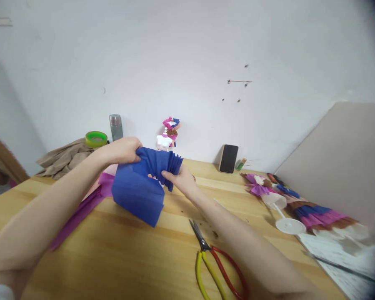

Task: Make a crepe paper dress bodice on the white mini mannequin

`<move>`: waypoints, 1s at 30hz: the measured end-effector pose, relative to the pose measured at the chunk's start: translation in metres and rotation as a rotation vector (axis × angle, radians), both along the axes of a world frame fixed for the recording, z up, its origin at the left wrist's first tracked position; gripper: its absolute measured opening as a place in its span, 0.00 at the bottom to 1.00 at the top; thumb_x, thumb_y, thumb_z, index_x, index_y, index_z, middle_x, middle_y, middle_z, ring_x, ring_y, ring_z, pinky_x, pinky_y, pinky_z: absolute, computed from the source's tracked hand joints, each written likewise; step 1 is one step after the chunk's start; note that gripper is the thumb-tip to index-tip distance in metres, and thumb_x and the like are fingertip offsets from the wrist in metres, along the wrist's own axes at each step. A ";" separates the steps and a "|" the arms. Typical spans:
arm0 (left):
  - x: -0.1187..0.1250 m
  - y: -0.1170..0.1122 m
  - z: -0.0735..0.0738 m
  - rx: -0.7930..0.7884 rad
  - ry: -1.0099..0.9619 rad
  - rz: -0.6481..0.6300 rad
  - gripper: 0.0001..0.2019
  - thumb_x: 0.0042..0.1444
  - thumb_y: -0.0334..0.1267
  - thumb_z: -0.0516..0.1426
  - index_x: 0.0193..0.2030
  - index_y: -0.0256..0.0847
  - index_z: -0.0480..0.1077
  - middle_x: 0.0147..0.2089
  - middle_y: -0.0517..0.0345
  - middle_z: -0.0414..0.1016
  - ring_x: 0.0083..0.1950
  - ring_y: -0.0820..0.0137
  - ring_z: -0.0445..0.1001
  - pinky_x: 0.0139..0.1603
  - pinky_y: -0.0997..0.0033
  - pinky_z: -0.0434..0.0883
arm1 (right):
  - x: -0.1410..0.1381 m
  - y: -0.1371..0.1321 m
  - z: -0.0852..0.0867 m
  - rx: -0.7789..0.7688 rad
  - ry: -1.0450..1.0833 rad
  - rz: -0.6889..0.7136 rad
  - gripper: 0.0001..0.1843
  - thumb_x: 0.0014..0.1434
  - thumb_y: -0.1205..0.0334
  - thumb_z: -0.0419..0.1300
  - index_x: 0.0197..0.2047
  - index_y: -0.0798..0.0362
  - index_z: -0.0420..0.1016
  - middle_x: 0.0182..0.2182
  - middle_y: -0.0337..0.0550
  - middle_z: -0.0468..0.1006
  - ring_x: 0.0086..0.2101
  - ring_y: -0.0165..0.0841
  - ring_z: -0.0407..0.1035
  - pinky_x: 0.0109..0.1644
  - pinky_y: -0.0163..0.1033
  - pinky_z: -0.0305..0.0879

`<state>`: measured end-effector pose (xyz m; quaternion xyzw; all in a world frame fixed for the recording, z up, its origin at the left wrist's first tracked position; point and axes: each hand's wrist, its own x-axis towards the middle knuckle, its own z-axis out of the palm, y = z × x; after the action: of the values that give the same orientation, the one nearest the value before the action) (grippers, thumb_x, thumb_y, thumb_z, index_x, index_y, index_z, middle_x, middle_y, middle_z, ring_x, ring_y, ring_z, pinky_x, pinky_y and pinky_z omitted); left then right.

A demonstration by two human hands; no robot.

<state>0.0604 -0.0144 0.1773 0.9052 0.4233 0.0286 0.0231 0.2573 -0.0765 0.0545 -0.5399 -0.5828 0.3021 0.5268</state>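
A wide strip of blue crepe paper (pixel 139 187) is held up over the table between both hands. My left hand (pixel 128 150) is closed on its upper left edge, while a broad flap hangs below. At the right end, narrow pleats are gathered in my right hand (pixel 181 178), its thumb pressed on the folds in front and the other fingers mostly hidden behind. Below and to the right lie scissors (pixel 204 246) with one yellow and one red handle, blades slightly apart. Magenta crepe paper (pixel 81 212) lies behind my left forearm.
Green tape (pixel 96 138) rests on brown cloth (pixel 65 158), near a flask (pixel 116 127). White mini dress forms (pixel 164 141) stand at the wall. A phone (pixel 228 158) leans there. Paper-dressed figures (pixel 321 214), a white stand (pixel 290 226) and a printed sheet (pixel 331 258) occupy the right side.
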 end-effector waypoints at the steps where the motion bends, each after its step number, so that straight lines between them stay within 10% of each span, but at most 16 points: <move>1: 0.004 0.001 0.006 0.039 0.054 0.003 0.05 0.47 0.32 0.57 0.27 0.36 0.75 0.25 0.55 0.75 0.28 0.66 0.73 0.28 0.71 0.62 | 0.002 0.003 0.001 0.023 -0.009 0.002 0.10 0.47 0.56 0.63 0.23 0.51 0.70 0.19 0.39 0.74 0.21 0.32 0.66 0.27 0.38 0.63; 11: 0.033 0.020 0.024 0.309 0.342 -0.057 0.15 0.50 0.32 0.56 0.43 0.31 0.80 0.40 0.37 0.82 0.39 0.54 0.79 0.34 0.65 0.67 | 0.021 0.029 0.014 0.131 -0.166 -0.145 0.09 0.47 0.56 0.63 0.22 0.52 0.71 0.21 0.39 0.77 0.26 0.35 0.70 0.31 0.39 0.65; 30: 0.031 0.055 0.024 0.150 0.166 -0.254 0.08 0.47 0.30 0.60 0.34 0.36 0.80 0.31 0.55 0.80 0.31 0.70 0.73 0.32 0.75 0.64 | 0.032 0.063 0.000 0.216 0.166 0.050 0.24 0.47 0.50 0.68 0.45 0.53 0.76 0.41 0.45 0.83 0.42 0.40 0.76 0.52 0.48 0.71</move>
<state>0.0909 0.0402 0.2013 0.9498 0.3028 -0.0181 -0.0761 0.2894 -0.0140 0.0542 -0.4384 -0.5798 0.2942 0.6206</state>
